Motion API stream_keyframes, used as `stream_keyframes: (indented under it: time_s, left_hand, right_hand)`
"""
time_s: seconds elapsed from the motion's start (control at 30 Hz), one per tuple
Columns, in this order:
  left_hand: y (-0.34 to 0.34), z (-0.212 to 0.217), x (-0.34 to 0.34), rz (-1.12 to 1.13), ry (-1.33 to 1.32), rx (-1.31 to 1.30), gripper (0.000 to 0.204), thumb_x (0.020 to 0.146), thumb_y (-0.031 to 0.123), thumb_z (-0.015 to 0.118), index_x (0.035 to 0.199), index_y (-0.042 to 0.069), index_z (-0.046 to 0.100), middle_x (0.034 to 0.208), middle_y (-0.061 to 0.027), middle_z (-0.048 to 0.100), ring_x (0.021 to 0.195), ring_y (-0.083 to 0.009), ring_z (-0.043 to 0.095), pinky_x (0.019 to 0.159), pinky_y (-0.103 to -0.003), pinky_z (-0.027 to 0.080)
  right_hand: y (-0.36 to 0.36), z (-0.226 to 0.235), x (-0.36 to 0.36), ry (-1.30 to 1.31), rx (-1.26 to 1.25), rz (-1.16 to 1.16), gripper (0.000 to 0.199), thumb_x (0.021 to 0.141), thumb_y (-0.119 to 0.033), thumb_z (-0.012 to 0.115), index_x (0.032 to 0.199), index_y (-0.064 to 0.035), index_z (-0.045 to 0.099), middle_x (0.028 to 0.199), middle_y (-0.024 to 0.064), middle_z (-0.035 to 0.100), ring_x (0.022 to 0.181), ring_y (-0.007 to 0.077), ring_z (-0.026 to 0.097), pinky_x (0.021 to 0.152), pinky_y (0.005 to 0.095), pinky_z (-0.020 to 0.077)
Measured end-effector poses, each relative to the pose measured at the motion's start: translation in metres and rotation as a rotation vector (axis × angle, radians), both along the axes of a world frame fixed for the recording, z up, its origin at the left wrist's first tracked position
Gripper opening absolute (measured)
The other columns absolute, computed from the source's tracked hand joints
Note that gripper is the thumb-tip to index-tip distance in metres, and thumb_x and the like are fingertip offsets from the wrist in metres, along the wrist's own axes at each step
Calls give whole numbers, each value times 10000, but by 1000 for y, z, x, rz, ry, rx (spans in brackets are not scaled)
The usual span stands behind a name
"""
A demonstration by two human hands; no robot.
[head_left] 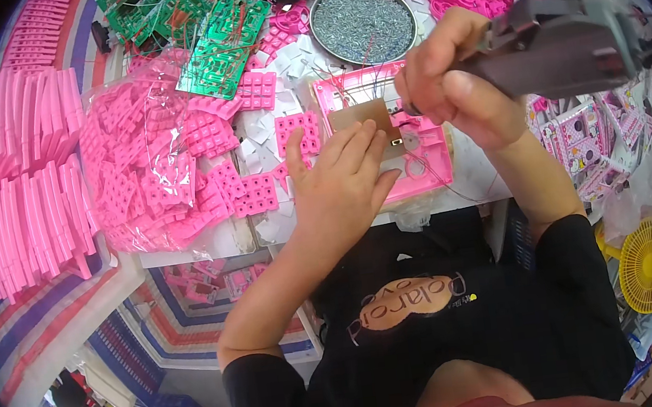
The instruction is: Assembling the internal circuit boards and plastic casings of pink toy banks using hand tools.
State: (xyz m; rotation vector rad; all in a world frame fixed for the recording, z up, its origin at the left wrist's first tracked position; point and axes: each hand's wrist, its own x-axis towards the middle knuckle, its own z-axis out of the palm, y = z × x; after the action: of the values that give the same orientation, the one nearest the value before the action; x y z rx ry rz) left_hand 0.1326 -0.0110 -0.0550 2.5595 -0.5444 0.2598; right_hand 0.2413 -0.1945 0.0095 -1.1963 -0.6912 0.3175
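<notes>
A brown circuit board (370, 111) lies in a pink plastic casing (437, 164) on the table in front of me. My left hand (343, 173) rests on the board, fingers outstretched and pressing flat, thumb apart. My right hand (461, 77) is wrapped round a dark electric screwdriver (548, 54), held tilted over the casing's right side. Its tip is hidden behind my fingers, so I cannot tell whether it touches a screw. Thin wires (340, 84) run across the casing's upper part.
Beyond the casing stands a round metal tray (314, 30) of small screws (363, 24). Pink keypads (150, 160) in a clear bag and green circuit boards (222, 49) with wires lie left of it. Stacked pink panels (36, 231) fill the far left; printed packets (579, 140) lie right.
</notes>
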Motion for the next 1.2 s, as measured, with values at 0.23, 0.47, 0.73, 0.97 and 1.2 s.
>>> stream_keyframes:
  time_s: [0.23, 0.47, 0.73, 0.97, 1.2]
  left_hand:
    - [-4, 4, 4, 8, -14, 31, 439, 829, 296, 748, 1220, 108, 686, 1230, -8, 631, 1160, -167, 596, 1129, -558, 197]
    - [-1, -2, 14, 50, 155, -220, 292, 837, 220, 755, 1096, 108, 680, 1095, -12, 680, 1085, -205, 637, 1084, -496, 270]
    - [-13, -6, 21, 220, 25, -279, 142, 854, 199, 742, 972, 137, 693, 1122, -31, 711, 1023, -203, 673, 1091, -567, 234]
    - [-12, -6, 19, 205, 41, -294, 114, 837, 163, 745, 945, 162, 709, 1103, -4, 716, 1011, -192, 680, 1120, -636, 162]
    - [-13, -3, 22, 188, -52, -278, 126, 806, 128, 761, 887, 132, 664, 795, -16, 626, 822, -227, 655, 1105, -622, 205]
  right_hand:
    - [10, -13, 0, -26, 9, 5, 213, 946, -195, 641, 1019, -73, 482, 648, 31, 506, 538, 98, 432, 586, 312, 391]
    - [9, -10, -2, 9, 63, 23, 240, 951, -246, 646, 1022, -83, 485, 647, 16, 505, 544, 102, 435, 621, 316, 404]
    - [6, 4, -10, 38, 92, 61, 272, 959, -299, 653, 1037, -98, 487, 635, -9, 500, 581, 105, 467, 648, 314, 408]
    - [8, 3, -11, 79, 59, 74, 268, 961, -294, 660, 1033, -99, 491, 634, -9, 504, 556, 98, 453, 638, 306, 407]
    - [15, 3, -14, 55, 17, 9, 259, 948, -242, 669, 1011, -71, 485, 631, 23, 509, 552, 98, 452, 603, 303, 416]
